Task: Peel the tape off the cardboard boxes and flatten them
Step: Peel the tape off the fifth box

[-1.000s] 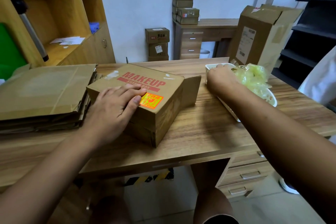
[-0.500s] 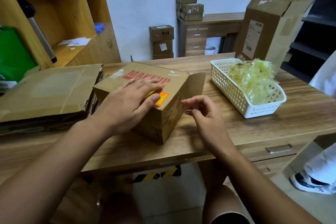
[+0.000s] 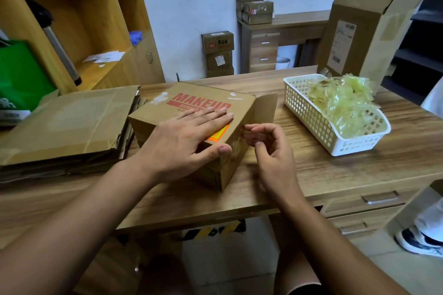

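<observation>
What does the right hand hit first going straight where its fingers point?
Probably the side of the cardboard box, just under its top edge; the right hand looks almost touching it, though depth is unclear.

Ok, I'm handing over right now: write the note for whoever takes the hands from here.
Left hand: flat on top of the MAKEUP box, pressing it onto the desk.
Right hand: fingers curled at the box's right top edge; I cannot tell if it pinches tape.
Done: flattened cardboard stack lies left of the box; peeled tape fills the white basket on the right.
Left: this box is unflattened, with a side flap open; a tall box stands behind the basket.
</observation>
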Motion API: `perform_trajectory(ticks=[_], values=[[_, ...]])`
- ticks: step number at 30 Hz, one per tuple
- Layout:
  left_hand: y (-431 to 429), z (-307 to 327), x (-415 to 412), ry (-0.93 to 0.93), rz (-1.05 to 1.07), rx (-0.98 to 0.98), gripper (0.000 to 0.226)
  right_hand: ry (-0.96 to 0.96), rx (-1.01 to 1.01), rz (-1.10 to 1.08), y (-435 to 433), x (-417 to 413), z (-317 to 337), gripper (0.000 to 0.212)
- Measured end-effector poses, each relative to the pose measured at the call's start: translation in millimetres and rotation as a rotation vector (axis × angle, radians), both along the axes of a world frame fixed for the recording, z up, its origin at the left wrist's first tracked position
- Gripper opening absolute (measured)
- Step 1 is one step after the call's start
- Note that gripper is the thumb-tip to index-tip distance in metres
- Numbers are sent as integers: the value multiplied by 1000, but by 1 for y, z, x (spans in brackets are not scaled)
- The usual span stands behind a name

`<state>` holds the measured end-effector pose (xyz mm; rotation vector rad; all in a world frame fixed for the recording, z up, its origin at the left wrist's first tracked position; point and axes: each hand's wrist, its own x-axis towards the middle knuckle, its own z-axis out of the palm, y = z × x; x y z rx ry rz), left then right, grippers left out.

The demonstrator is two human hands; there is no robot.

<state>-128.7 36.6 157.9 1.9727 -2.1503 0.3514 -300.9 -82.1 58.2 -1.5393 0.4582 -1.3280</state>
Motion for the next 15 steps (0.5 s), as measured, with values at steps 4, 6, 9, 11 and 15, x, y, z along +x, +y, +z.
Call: perform_trajectory(ticks=[4,6,9,11,15], values=[[-1,-1,0,9,4,-25,73,-6,-14,-11,0,1,-4,35],[-1,-2,-1,15,2,-37,73,-11,-19,-15,1,1,-4,31],[0,-3,-3,20,2,-55,72,-39,-4,-1,1,1,-3,32],[-1,-4,-3,32,5,-60,72,-41,0,4,1,2,-2,35],[-2,-5,-2,35,15,-61,73,28,-22,8,2,1,-3,31]])
